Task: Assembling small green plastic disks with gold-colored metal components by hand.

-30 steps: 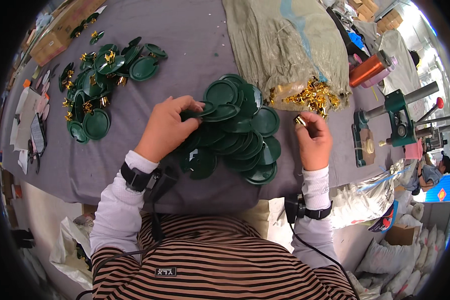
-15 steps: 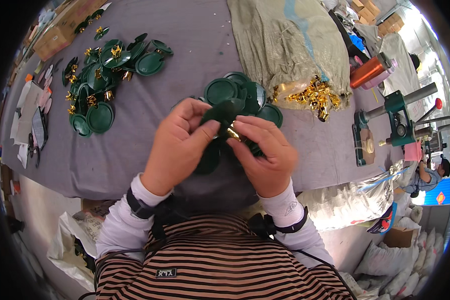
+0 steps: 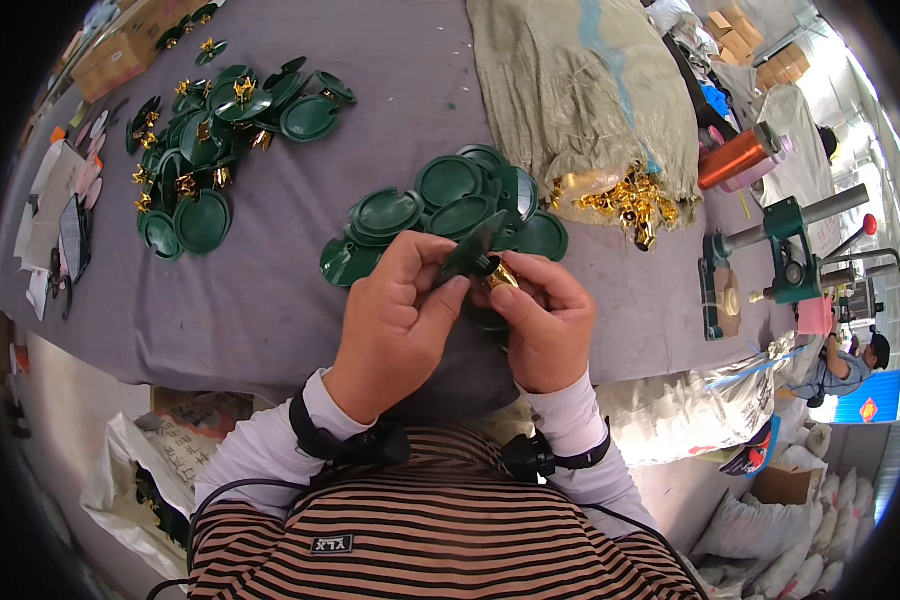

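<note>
Between thumb and fingers, my left hand [image 3: 395, 330] grips a dark green plastic disc [image 3: 473, 247], tilted on edge. My right hand [image 3: 547, 320] pinches a shiny gold metal fitting [image 3: 502, 276] against the face of that disc. Whether the two are joined I cannot tell. Just beyond my hands lies a loose pile of green discs [image 3: 448, 182], some with a notch in the rim. Farther left is a heap of green discs with gold fittings [image 3: 202, 220] on them. Loose gold fittings [image 3: 630, 205] spill from the mouth of a woven sack [image 3: 590, 110].
Grey cloth covers the table [image 3: 280, 300]. At its right side stand a green hand press [image 3: 792, 250] with a lever and an orange bottle [image 3: 735, 160]. Cardboard boxes [image 3: 120, 60] sit at the far left. Another person [image 3: 845, 368] is off to the right.
Both hands have come slightly nearer me, my left one also rightward. The disc has turned more on edge, and the gold fitting now meets its face. More of the pile shows.
</note>
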The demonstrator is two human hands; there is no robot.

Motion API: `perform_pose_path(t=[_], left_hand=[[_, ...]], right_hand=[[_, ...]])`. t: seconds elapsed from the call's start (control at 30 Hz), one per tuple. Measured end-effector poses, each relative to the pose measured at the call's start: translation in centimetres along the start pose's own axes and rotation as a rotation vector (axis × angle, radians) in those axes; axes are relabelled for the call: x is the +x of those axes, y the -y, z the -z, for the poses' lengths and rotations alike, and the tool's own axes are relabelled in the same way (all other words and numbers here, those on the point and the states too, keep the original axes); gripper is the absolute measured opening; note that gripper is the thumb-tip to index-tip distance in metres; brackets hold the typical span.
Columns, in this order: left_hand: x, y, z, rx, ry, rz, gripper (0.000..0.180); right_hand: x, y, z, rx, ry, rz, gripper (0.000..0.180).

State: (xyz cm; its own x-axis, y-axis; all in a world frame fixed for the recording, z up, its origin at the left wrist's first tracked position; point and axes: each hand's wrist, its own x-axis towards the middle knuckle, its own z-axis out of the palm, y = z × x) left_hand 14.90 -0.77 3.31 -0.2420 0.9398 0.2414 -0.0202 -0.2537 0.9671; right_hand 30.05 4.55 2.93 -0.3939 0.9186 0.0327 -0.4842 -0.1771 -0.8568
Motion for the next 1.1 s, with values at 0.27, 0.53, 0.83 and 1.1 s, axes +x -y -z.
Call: perform_pose_path(t=[0.27,0.53,0.83,1.1], left_hand=[[-0.5,-0.5,-0.3,0.358,0.008,-0.284,0.027],[-0.9,-1.0,-0.7,0.135,0.055,-0.148,0.031],[-0.5,-0.1,0.1,0.38,0.056,-0.427,0.034],[6.3,0.0,14.6,0.686,-0.373,-0.058,0.026]], right_hand=[[-0.2,1.0,-0.6,-1.068,0.048,0.73,0.033],[-0.8,0.8,0.3,-0.098,-0.001,0.017,0.03],[-1.1,1.0,-0.5,0.215,-0.058,-0.276,0.028],[2.5,3.5,8.8,-0.92,-0.403,0.284,0.016]])
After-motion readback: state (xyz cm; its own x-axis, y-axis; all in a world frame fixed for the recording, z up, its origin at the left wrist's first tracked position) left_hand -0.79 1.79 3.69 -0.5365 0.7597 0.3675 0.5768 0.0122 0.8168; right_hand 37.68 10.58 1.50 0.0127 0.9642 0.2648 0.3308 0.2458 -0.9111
